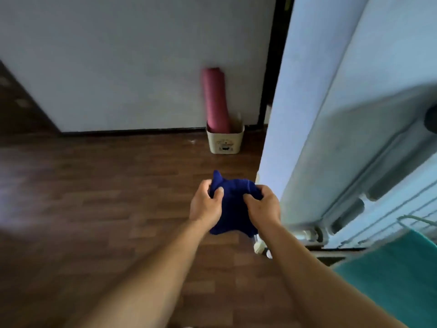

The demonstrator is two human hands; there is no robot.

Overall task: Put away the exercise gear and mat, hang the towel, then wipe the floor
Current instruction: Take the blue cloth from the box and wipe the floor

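A dark blue cloth (233,208) hangs bunched in the air above the wooden floor (94,197), held between both hands. My left hand (207,203) pinches its left upper edge and my right hand (262,205) grips its right upper edge. A rolled pink mat (215,100) stands upright in a cream bin (224,142) against the white wall. A teal towel (390,285) hangs over a wire rack at the lower right.
A pale blue door or panel (307,114) stands close on the right, with a white wire rack (402,209) beside it. Small white objects (259,247) lie on the floor below the cloth. A dark door frame (272,67) rises behind the bin.
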